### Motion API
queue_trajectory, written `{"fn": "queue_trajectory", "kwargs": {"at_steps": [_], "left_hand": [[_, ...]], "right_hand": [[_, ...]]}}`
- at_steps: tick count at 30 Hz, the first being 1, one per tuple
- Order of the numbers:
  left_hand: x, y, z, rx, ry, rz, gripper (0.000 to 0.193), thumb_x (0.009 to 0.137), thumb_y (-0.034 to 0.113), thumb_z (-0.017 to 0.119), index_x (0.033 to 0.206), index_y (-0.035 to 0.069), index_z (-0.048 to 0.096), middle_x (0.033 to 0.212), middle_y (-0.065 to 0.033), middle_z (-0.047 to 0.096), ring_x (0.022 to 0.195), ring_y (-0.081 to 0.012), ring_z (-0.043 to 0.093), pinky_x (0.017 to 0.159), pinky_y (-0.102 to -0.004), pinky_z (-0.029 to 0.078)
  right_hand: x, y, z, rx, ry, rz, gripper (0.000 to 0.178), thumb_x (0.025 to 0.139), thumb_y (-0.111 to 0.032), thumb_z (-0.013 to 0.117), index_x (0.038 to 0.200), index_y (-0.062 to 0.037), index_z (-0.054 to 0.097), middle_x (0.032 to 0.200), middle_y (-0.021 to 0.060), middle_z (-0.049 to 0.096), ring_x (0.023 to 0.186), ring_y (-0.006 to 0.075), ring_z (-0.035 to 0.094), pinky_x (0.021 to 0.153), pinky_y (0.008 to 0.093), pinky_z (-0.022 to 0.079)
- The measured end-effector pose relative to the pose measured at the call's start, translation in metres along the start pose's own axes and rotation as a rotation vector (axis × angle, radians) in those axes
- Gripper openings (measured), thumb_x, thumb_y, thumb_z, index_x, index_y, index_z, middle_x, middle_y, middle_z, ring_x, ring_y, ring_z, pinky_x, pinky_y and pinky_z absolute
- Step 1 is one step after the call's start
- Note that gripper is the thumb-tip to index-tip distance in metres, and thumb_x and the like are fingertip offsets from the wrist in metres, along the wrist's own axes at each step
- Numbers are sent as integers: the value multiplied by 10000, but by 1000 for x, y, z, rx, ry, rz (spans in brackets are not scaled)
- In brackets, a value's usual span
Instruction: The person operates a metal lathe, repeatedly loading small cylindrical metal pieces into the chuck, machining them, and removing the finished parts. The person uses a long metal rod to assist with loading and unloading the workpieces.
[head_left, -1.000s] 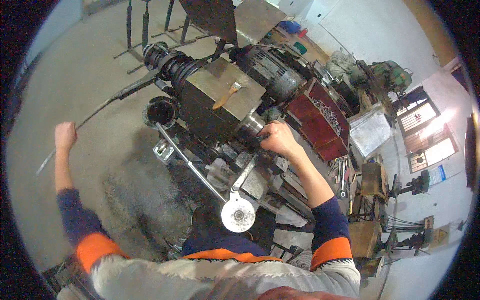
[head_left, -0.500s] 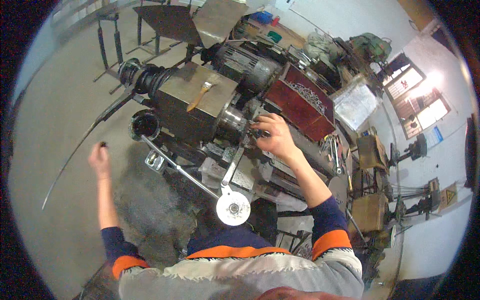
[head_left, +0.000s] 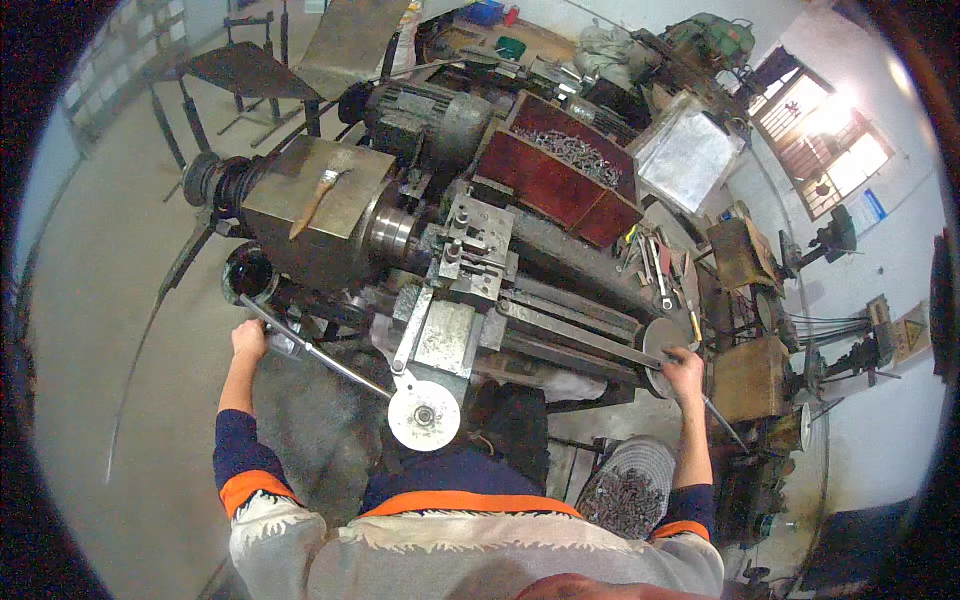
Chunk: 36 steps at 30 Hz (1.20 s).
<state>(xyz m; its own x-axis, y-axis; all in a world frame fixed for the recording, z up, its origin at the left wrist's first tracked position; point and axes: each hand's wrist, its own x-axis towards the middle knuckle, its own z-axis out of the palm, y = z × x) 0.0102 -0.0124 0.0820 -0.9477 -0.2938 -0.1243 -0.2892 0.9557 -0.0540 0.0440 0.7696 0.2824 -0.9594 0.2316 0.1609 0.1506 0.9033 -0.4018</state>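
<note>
The person's left hand (head_left: 250,339) is bent into a loose fist beside a small grey metal box (head_left: 285,346) below the black, round-mouthed cylinder (head_left: 246,272); whether the fingers close around anything cannot be told. The right hand (head_left: 685,374) has its fingers curled at the right rim of a large, flat grey disc-shaped wheel (head_left: 655,338), at the right end of a dark, oily metal machine (head_left: 470,250); it touches there, but what exactly lies inside the fingers is too small to make out. A long, straight grey metal bar (head_left: 580,332) runs from the machine's steel tool block (head_left: 478,235) to the wheel, ending close to the right fingertips. At the machine's front edge sits a round, pale metal disc (head_left: 424,416) on a short arm, and a thin, shiny metal rod (head_left: 320,352) slants from the cylinder toward it. A wooden-handled paintbrush (head_left: 314,206) lies across the top of the machine's boxy metal housing (head_left: 272,188), its handle end by the housing's near edge. Behind the tool block, a dark red open bin (head_left: 540,187) holds small metal pieces; metal hand tools (head_left: 662,265) lie past its right end. A grey mesh basket (head_left: 655,457) of small dark pieces stands beside the right forearm.
</note>
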Motion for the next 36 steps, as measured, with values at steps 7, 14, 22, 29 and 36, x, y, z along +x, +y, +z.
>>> {"fn": "queue_trajectory", "kwargs": {"at_steps": [7,14,22,29,36], "left_hand": [[-14,-31,-27,-1164,54,-198,398,793,286,631,1015,-42,583,794,-123,620,628,-212,616,511,-320,500],[-6,27,-84,-1147,356,-350,362,826,279,607,902,-73,575,644,-91,580,483,-152,556,414,-287,437],[-4,48,-78,-1569,366,-518,238,822,176,588,862,-44,506,589,-119,572,458,-204,575,403,-317,445],[14,72,-65,-1762,584,-573,255,774,25,520,1002,-12,410,634,-129,577,419,-211,564,366,-305,450],[10,73,-67,-1765,654,-564,286,753,-12,523,1020,-35,420,645,-116,558,418,-180,544,371,-277,465]], "right_hand": [[-38,238,-31,-599,-174,358,448,662,-226,638,1078,-69,578,949,193,614,899,363,584,781,420,470],[-32,279,-22,-669,-179,595,442,600,-229,704,997,-67,597,977,157,632,947,309,592,788,388,482],[-100,241,-5,-571,-84,704,315,615,-209,612,889,-57,639,920,176,638,897,338,604,776,401,482],[-147,190,18,-413,101,693,321,616,-239,565,824,-6,641,844,238,624,845,394,601,756,442,465],[-153,163,23,-411,110,744,353,600,-252,555,835,-5,645,861,253,616,860,401,594,768,434,465]]}}
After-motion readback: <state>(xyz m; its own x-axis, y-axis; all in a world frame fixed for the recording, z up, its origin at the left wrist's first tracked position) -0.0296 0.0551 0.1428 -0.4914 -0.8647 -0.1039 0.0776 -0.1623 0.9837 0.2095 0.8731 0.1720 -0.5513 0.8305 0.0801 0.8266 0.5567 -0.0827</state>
